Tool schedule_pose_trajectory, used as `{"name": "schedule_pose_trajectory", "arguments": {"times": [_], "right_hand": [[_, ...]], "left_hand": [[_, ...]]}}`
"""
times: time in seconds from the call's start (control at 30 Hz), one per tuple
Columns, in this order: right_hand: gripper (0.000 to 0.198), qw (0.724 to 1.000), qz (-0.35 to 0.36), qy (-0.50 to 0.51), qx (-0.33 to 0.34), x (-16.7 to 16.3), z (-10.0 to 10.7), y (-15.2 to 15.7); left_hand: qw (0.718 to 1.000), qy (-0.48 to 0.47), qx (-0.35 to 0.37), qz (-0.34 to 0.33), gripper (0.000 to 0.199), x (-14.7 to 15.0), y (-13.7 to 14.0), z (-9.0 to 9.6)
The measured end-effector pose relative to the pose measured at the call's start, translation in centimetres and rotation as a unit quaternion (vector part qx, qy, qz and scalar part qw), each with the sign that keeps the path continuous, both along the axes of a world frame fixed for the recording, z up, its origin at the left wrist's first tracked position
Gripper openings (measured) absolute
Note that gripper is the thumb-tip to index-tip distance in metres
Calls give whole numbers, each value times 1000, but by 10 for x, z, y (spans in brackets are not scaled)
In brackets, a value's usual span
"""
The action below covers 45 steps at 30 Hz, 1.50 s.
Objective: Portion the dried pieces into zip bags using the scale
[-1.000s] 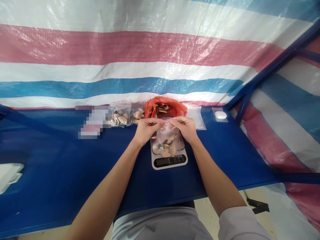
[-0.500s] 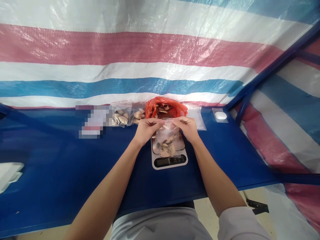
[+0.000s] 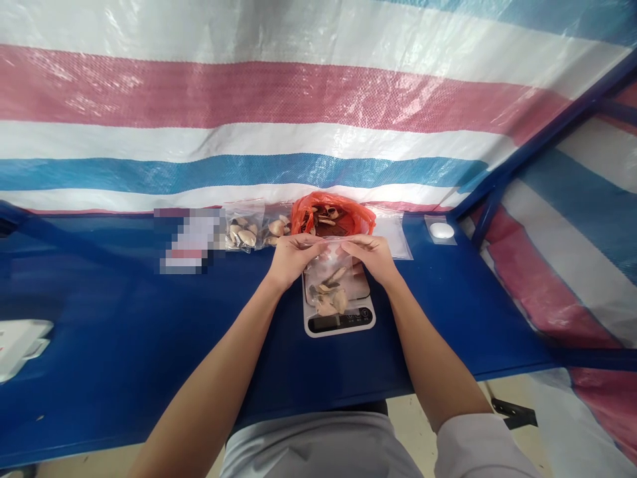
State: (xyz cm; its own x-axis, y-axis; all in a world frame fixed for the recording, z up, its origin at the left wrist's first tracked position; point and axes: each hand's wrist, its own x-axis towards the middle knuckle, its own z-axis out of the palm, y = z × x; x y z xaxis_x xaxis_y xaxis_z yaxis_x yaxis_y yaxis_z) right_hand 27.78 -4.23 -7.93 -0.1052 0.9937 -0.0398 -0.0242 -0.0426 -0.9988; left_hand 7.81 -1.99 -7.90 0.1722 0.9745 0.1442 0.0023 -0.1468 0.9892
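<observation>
Well, out at the left edge of the frame, below mid-height, a white case [image 3: 22,348] pokes into view on the blue table [image 3: 129,332], while striped sheeting [image 3: 279,93] in red, white and blue fills the whole upper part. Moving along, left of centre, there's a pixelated patch [image 3: 192,239], its details masked, and just beside it a clear bag [image 3: 243,229] of pale, curved pieces, then a second bag [image 3: 277,231] of similar pieces. On to the middle, where the left hand [image 3: 292,259] has thumb and fingers pressed together, pinching the top edge of a small zip bag [image 3: 329,282] at its left. That little bag hangs dead centre, tan and dark pieces [image 3: 332,302] gathered at its bottom, in front of a white scale [image 3: 361,292]; whether they touch, I cannot tell. Just above sits an open red plastic bag [image 3: 301,214] with more pieces inside. Across the zip bag's top, the right hand [image 3: 374,257] pinches the other end, thumb against fingers. Farther right, flat clear plastic [image 3: 397,236] lies partly behind that hand, and right of it, a white oval object [image 3: 442,230] rests on a clear sheet. Finally, a blue bar [image 3: 540,143] slants through the upper right, with a black bracket [image 3: 518,413] at lower right.
</observation>
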Motion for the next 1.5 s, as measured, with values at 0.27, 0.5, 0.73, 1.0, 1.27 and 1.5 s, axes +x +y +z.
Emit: {"name": "schedule_pose_trajectory", "arguments": {"times": [0.27, 0.5, 0.73, 1.0, 1.27, 1.5], "right_hand": [[40, 998, -26, -2, 60, -2, -2, 3], [37, 996, -41, -9, 78, -5, -5, 4], [32, 993, -40, -34, 109, -6, -6, 3], [30, 992, -39, -34, 116, -5, -7, 3], [31, 989, -41, -29, 137, -7, -6, 2], [30, 989, -59, -20, 136, -6, -4, 1]], "left_hand": [[999, -5, -39, -19, 37, 0, -2, 4], [997, -24, -49, -48, 40, 0, -4, 6], [999, -4, -31, -35, 39, -1, -2, 2], [999, 9, 7, -39, 43, 1, -4, 5], [998, 33, 49, -32, 37, 0, -6, 5], [997, 42, 65, -12, 31, -3, -4, 3]]}}
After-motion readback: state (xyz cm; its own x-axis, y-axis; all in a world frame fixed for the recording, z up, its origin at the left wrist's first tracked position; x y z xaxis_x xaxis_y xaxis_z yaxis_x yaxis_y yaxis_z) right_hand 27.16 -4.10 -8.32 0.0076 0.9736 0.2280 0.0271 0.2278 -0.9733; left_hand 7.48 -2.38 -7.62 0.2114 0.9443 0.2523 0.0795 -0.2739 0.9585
